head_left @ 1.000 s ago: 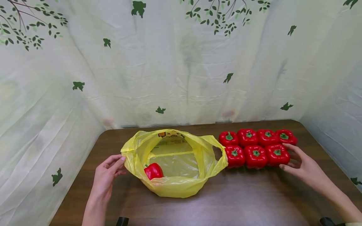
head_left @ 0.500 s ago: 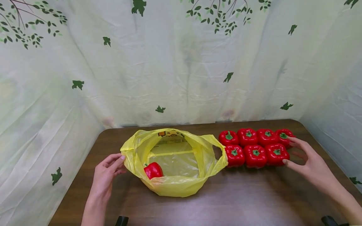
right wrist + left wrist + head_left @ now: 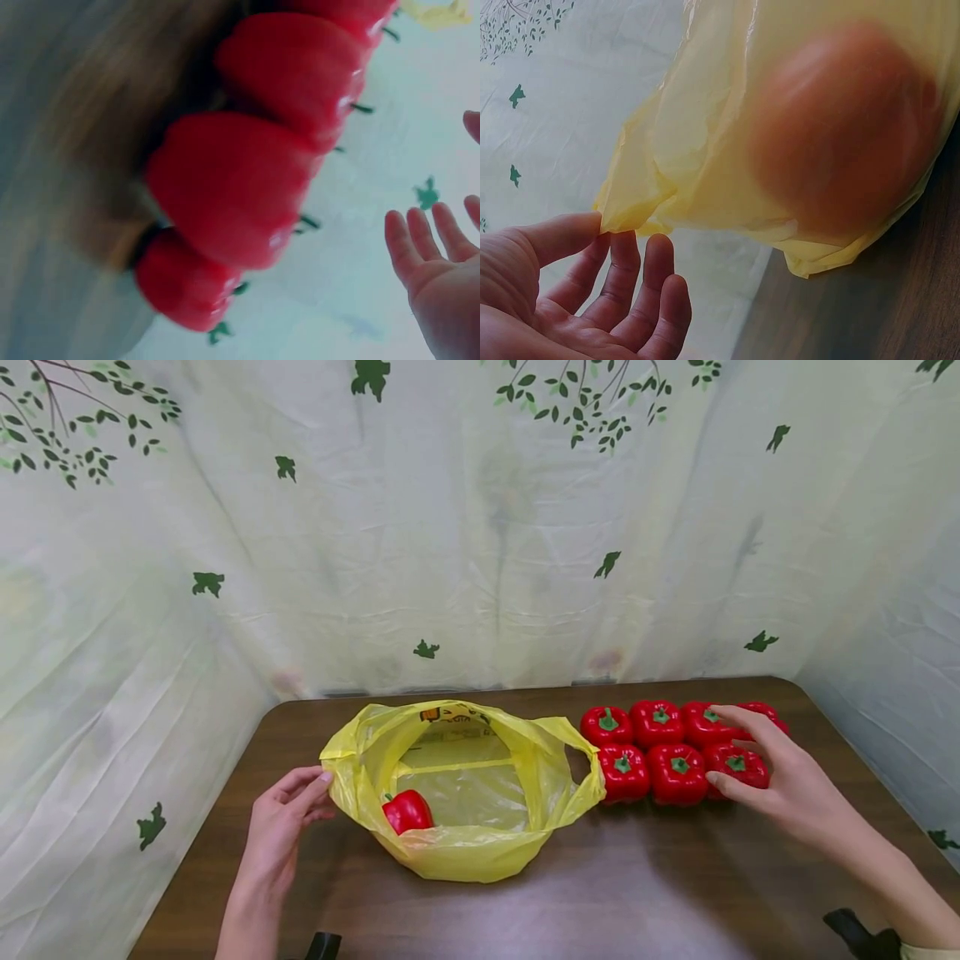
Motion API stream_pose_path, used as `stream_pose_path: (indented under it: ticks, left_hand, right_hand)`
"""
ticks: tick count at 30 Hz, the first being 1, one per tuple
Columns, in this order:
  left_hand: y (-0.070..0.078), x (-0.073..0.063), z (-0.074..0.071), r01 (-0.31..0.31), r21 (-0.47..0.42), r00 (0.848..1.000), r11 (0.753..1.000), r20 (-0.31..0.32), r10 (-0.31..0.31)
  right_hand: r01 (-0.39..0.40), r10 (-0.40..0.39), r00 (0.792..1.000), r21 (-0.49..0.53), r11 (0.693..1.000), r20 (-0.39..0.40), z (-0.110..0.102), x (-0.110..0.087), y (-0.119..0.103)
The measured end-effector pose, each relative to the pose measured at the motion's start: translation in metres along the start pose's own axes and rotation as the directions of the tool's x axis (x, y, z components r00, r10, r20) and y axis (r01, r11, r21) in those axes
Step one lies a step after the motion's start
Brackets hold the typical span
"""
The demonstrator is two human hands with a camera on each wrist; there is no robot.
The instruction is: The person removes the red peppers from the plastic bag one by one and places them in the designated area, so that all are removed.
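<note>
My left hand (image 3: 283, 818) pinches the left rim of a yellow plastic bag (image 3: 480, 860) between thumb and fingertips. The bag stands with its mouth wide, and one red bell pepper (image 3: 408, 812) lies inside at the left. In the left wrist view that pepper shows blurred through the thin plastic. Over the right end of two rows of red bell peppers hovers my right hand (image 3: 787, 785), fingers spread and holding nothing. It partly covers the rightmost back pepper (image 3: 767, 714) and overlaps the rightmost front pepper (image 3: 737, 767). The right wrist view shows this hand (image 3: 442, 277) above the peppers' tops.
The other bell peppers (image 3: 677, 774) sit close together, stems up, with the front-left one right at the bag's handle loop (image 3: 588, 789). Everything is on a brown wooden table (image 3: 570, 910). Behind it hangs a pale curtain (image 3: 480, 568) with a leaf print.
My right hand has come away from the right side of the pepper rows, then up and left over them. The left hand keeps its pinch on the bag.
</note>
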State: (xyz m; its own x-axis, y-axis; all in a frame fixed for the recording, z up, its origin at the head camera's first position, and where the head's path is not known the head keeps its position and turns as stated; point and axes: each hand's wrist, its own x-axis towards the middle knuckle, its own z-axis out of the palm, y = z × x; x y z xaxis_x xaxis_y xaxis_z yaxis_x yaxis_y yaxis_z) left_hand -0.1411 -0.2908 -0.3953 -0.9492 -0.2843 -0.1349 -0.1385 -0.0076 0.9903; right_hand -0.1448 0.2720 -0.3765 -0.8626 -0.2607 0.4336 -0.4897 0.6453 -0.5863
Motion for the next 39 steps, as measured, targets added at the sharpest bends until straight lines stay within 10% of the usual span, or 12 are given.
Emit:
stream_pose_path:
  ticks: [16, 39]
  left_hand:
    - [-0.001, 0.000, 0.000, 0.006, 0.009, 1.000, 1.000, 0.000, -0.006]
    - [0.001, -0.001, 0.003, 0.017, 0.042, 1.000, 0.999, 0.007, -0.017]
  right_hand:
    - [0.219, -0.193, 0.958, -0.110, 0.969, 0.210, 0.018, 0.035, -0.059]
    - [0.387, -0.338, 0.792, 0.011, 0.922, 0.508, 0.049, 0.083, -0.136]
